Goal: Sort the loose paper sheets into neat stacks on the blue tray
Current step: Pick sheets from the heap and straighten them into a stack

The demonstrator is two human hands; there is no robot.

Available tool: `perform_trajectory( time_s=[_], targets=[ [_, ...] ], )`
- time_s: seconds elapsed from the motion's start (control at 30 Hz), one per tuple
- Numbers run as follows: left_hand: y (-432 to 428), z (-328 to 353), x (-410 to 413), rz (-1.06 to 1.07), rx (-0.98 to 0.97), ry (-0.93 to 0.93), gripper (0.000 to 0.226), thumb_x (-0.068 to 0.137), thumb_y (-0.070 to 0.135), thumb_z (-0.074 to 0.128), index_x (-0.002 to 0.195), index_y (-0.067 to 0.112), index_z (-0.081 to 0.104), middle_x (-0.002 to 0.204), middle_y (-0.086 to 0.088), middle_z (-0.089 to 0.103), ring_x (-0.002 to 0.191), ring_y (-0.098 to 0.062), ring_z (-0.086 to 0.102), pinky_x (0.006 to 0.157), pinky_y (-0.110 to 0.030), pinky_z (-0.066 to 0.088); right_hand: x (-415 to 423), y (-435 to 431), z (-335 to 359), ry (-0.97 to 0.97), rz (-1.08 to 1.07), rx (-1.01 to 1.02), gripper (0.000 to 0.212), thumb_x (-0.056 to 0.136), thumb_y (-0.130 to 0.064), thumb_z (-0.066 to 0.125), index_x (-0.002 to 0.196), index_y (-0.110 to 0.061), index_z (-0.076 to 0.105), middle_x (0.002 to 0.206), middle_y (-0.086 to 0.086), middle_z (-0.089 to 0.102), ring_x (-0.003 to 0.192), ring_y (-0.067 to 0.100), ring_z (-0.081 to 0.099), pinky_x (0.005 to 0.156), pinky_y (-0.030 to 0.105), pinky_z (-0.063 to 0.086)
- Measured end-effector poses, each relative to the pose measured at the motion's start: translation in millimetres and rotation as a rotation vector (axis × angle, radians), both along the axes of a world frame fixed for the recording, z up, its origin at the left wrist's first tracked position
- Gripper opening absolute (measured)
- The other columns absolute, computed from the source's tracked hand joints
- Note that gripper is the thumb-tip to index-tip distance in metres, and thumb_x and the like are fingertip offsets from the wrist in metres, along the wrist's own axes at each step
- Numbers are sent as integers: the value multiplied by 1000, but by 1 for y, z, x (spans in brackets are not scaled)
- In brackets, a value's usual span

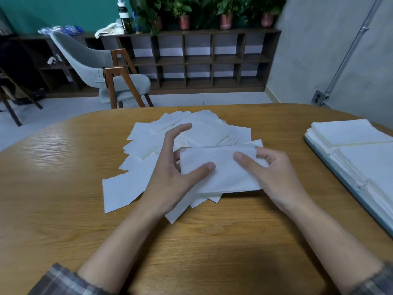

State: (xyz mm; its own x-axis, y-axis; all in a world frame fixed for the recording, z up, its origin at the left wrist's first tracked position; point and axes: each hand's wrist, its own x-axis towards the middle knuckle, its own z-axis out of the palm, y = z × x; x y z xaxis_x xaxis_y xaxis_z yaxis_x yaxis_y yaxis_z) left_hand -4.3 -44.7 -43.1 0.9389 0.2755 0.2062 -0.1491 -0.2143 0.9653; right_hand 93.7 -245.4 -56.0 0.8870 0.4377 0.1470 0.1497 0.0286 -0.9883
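- Head view: left hand (176, 179) and right hand (274, 175) each pinch one end of a paper bunch (223, 177).
- Paper looks thin, light, floppy; hold both ends.

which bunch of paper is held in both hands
The small squared bundle at centre: the left hand and right hand pinch its ends. The loose pile lies scattered behind it, and the tray stacks sit untouched at the right.

White sheets (138, 184) heaped centre; neat stacks (344, 133) on blue tray (362, 199).
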Motion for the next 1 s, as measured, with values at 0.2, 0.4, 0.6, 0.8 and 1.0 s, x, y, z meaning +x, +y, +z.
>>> perform_trajectory(
  time_s=[0.2,0.4,0.6,0.8,1.0],
  targets=[
    [2,-6,4,-45,174,-48,21,90,5,81,106,17,77,105,16,74,89,1,66,71,-9,45,-2,1,2,77,3,27,24,94,-28,72,112,-15,80,109,2,81,104,23,77,93,38,59],
    [-4,-10,6,-40,26,-8,15,91,7,80,103,17,83,103,15,79,88,3,70,71,-8,48,-6,0,5,90,133,53,41,84,-28,76,123,-16,73,120,2,78,113,22,74,99,40,56],
    [-4,-12,5,-32,61,27,16,91,15,82,104,23,83,107,16,79,97,-3,73,76,-17,52,-5,1,0,-17,57,-19,26,96,-14,72,121,-21,72,114,-9,79,107,12,75,85,22,58],
    [-2,-11,4,78,140,32,51,82,41,87,124,44,59,128,24,60,114,4,61,86,-18,55,-3,-1,4,-115,75,76,65,93,-9,74,142,-44,49,132,-1,70,115,20,71,87,33,62],
    [-2,1,1,-22,-117,37,59,90,17,82,138,36,54,106,7,81,94,-12,79,73,-23,61,0,-5,4,-131,107,125,53,91,-12,75,135,-37,58,130,4,70,118,24,70,92,40,59]
  ],
)
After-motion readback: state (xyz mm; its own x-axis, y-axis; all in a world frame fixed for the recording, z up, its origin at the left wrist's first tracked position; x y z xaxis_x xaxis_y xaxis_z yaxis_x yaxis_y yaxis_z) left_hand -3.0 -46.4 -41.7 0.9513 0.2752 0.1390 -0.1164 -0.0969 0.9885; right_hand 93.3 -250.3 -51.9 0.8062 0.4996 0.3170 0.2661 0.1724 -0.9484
